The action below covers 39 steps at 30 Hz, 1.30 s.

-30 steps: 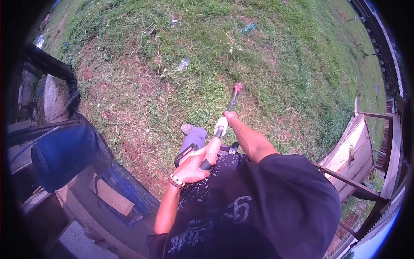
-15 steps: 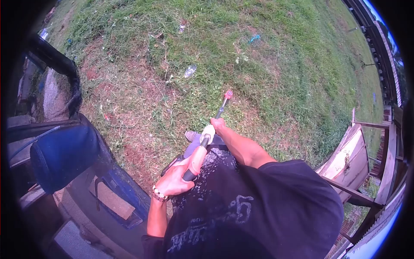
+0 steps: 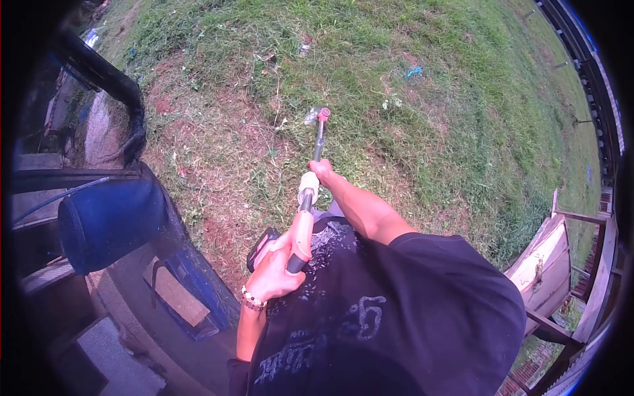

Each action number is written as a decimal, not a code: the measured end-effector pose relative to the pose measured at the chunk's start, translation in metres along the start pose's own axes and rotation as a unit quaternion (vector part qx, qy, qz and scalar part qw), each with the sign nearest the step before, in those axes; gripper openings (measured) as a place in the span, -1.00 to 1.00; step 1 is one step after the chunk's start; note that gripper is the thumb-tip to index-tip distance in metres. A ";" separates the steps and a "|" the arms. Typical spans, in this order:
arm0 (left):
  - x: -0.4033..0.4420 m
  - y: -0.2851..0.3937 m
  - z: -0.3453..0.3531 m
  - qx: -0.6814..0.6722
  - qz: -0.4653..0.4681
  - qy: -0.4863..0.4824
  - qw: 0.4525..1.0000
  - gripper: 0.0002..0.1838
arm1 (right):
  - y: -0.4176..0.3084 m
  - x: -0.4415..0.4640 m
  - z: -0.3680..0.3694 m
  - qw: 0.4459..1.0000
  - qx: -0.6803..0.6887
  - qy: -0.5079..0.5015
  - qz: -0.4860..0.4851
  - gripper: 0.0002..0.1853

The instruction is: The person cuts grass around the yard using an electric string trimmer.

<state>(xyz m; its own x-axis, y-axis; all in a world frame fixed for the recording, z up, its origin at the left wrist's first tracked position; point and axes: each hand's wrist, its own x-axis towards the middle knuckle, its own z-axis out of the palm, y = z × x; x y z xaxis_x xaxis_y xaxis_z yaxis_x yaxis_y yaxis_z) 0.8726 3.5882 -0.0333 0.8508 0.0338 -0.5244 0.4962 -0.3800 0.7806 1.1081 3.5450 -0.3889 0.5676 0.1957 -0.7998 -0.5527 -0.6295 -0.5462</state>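
A long-shafted grass trimmer (image 3: 302, 234) stretches out from my waist over the grass, its small red head (image 3: 323, 115) at the far end. My left hand (image 3: 274, 272), with a beaded bracelet (image 3: 253, 299) at the wrist, is closed around the rear handle. Further forward, my right hand (image 3: 321, 169) grips the shaft beyond a whitish wrapped section (image 3: 309, 183). Beside my left hand a dark block (image 3: 262, 245) juts out, partly covered. The head overlaps a clear plastic scrap (image 3: 310, 117) in view; whether they touch I cannot tell.
Grass with bare reddish patches and cut clippings (image 3: 224, 132) lies ahead. A blue drum (image 3: 112, 224) and dark frames stand at left. Weathered boards (image 3: 545, 257) and a wooden fence are at right. Litter includes a blue scrap (image 3: 414, 72) and a small can-like item (image 3: 304, 49).
The trimmer head has swung left and farther out, up to the plastic scrap. Both hands keep their grip. My view has shifted slightly, with the surroundings displaced to the right.
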 end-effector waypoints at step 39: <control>0.100 0.056 0.030 0.068 0.021 0.044 0.996 -0.27 | -0.016 0.078 -0.091 0.995 0.089 0.044 -0.023 -0.58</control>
<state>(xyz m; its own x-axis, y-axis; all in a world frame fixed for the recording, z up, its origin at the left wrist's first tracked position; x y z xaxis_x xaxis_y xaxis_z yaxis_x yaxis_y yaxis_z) 0.9805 3.5428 -0.0517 0.8850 0.0937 -0.4560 0.4370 -0.5049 0.7444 1.2167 3.5022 -0.4198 0.6418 0.1499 -0.7521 -0.6200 -0.4759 -0.6238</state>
